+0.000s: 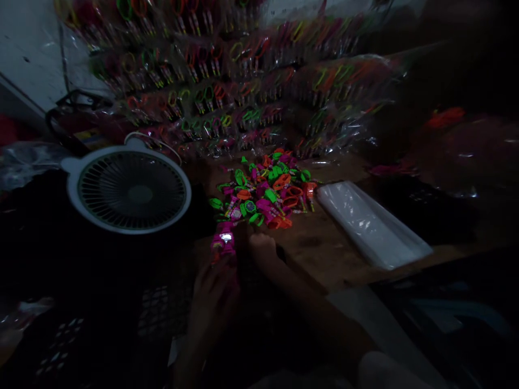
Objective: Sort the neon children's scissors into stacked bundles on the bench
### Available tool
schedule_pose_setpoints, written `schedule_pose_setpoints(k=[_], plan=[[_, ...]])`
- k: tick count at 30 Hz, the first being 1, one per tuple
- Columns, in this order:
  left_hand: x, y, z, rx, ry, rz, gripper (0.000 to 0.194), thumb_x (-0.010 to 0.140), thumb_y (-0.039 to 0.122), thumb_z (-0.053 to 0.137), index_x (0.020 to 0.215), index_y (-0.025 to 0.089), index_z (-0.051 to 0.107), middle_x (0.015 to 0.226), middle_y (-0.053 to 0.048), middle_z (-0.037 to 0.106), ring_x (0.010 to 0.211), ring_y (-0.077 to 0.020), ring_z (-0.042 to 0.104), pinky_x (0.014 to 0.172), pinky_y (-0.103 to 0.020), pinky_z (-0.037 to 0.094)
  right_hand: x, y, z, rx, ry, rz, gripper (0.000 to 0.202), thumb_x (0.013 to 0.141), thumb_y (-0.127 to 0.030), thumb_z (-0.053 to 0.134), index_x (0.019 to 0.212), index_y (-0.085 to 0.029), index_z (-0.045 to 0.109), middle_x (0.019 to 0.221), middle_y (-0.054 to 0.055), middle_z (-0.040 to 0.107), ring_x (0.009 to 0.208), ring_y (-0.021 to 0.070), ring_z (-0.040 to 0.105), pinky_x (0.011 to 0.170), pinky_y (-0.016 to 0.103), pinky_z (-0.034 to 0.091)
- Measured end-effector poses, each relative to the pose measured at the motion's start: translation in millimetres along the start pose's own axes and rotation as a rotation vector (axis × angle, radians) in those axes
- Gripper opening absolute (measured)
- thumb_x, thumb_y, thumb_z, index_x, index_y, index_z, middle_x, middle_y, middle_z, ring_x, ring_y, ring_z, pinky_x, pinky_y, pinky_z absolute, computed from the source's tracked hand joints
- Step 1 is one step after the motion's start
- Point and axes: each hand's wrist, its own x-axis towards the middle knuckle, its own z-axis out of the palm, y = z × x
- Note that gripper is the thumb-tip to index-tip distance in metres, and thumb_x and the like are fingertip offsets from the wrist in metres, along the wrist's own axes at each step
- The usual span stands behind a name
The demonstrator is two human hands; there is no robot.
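Observation:
Low in the middle of the head view, my left hand [213,289] has its fingers curled over a bright pink toy watch [225,239] with a shiny face. More pink shows dimly under those fingers. Just to the right, my right hand [263,247] is closed in a fist at a dark, upright object [246,254]; what it grips is lost in shadow. Beyond both hands lies a loose heap of toy watches [270,192] in pink, green and orange.
A round fan [133,189] stands at the left. Flat clear plastic bags [373,224] lie stacked on the wooden tabletop [312,248] at the right. Rows of bagged colourful watches [211,97] rise at the back. A dark perforated crate [156,310] sits at lower left.

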Motion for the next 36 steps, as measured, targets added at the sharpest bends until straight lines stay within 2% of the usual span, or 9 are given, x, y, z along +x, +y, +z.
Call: schedule_pose_setpoints(k=[4, 6, 8, 11, 14, 19, 23, 27, 36], plan=[[0, -1, 1.9, -0.058, 0.025, -0.022, 0.032, 0.088, 0.019, 0.048, 0.12, 0.023, 0.051, 0.136, -0.007, 0.047, 0.132, -0.0261, 0.03, 0.102, -0.047, 0.036, -17, 22, -11, 0.677, 0.091, 0.157, 0.034, 0.085, -0.028, 0.054, 0.114, -0.012, 0.046, 0.083, 0.01, 0.066, 0.074, 0.0204, 0.064, 0.063, 0.027, 0.047], [-1, -1, 3.1, -0.106, 0.054, -0.038, 0.032, 0.09, 0.018, 0.044, 0.12, 0.024, 0.052, 0.134, -0.006, 0.049, 0.132, -0.025, 0.03, 0.105, -0.047, 0.033, -28, 25, -14, 1.063, 0.139, 0.128, 0.044, 0.076, -0.03, 0.063, 0.113, -0.015, 0.045, 0.088, 0.005, 0.067, 0.078, 0.018, 0.064, 0.068, 0.025, 0.048], [-1, -1, 3.4, -0.14, 0.057, -0.058, 0.033, 0.09, 0.019, 0.042, 0.122, 0.024, 0.051, 0.133, -0.005, 0.05, 0.132, -0.024, 0.031, 0.106, -0.046, 0.031, -39, 19, -13, 1.229, 0.091, 0.091, 0.038, 0.072, -0.031, 0.066, 0.104, -0.014, 0.054, 0.087, 0.004, 0.067, 0.079, 0.0176, 0.063, 0.071, 0.026, 0.048], [0, 1, 2.3, -0.16, 0.024, -0.13, 0.037, 0.091, 0.023, 0.042, 0.128, 0.023, 0.046, 0.134, -0.005, 0.05, 0.132, -0.0227, 0.032, 0.106, -0.044, 0.032, -50, 5, -7, 1.236, -0.081, 0.038, 0.023, 0.072, -0.034, 0.065, 0.08, -0.012, 0.065, 0.076, 0.003, 0.067, 0.073, 0.0179, 0.061, 0.067, 0.026, 0.045], [0, 1, 2.4, -0.15, 0.014, -0.164, 0.036, 0.091, 0.025, 0.043, 0.126, 0.023, 0.047, 0.132, -0.005, 0.052, 0.132, -0.0224, 0.032, 0.104, -0.045, 0.035, -53, -4, 1, 1.22, -0.142, 0.013, 0.024, 0.073, -0.034, 0.066, 0.077, -0.01, 0.069, 0.073, 0.002, 0.068, 0.069, 0.0174, 0.06, 0.062, 0.024, 0.042], [-3, 2, 2.3, -0.197, 0.061, -0.108, 0.026, 0.09, 0.021, 0.046, 0.113, 0.025, 0.056, 0.131, -0.003, 0.053, 0.133, -0.0229, 0.032, 0.105, -0.047, 0.035, -56, -7, 7, 1.071, -0.099, 0.047, 0.017, 0.073, -0.029, 0.067, 0.077, -0.012, 0.07, 0.072, 0.004, 0.069, 0.068, 0.0184, 0.061, 0.059, 0.023, 0.04], [1, 11, -8.0, -0.311, 0.042, -0.249, 0.029, 0.091, 0.021, 0.043, 0.118, 0.027, 0.054, 0.132, -0.003, 0.051, 0.133, -0.0212, 0.033, 0.107, -0.045, 0.034, -63, -12, 8, 0.914, -0.046, 0.044, 0.011, 0.077, -0.022, 0.063, 0.079, -0.014, 0.072, 0.077, 0.007, 0.071, 0.07, 0.0199, 0.064, 0.06, 0.024, 0.041], [12, 15, -14.9, -0.308, 0.054, -0.372, 0.037, 0.091, 0.027, 0.046, 0.128, 0.028, 0.046, 0.133, -0.004, 0.049, 0.122, -0.0193, 0.045, 0.102, -0.038, 0.04, -68, -12, 10, 0.962, -0.024, -0.009, 0.012, 0.079, -0.019, 0.061, 0.083, -0.017, 0.072, 0.08, 0.006, 0.071, 0.074, 0.019, 0.065, 0.064, 0.023, 0.043], [25, 3, -0.8, -0.193, 0.114, -0.231, 0.041, 0.091, 0.018, 0.042, 0.131, 0.028, 0.042, 0.131, -0.004, 0.052, 0.122, -0.0189, 0.046, 0.099, -0.038, 0.039, -68, -18, 17, 0.814, -0.078, -0.107, 0.02, 0.081, -0.012, 0.05, 0.086, -0.015, 0.069, 0.084, 0.008, 0.069, 0.074, 0.018, 0.063, 0.067, 0.024, 0.046]])
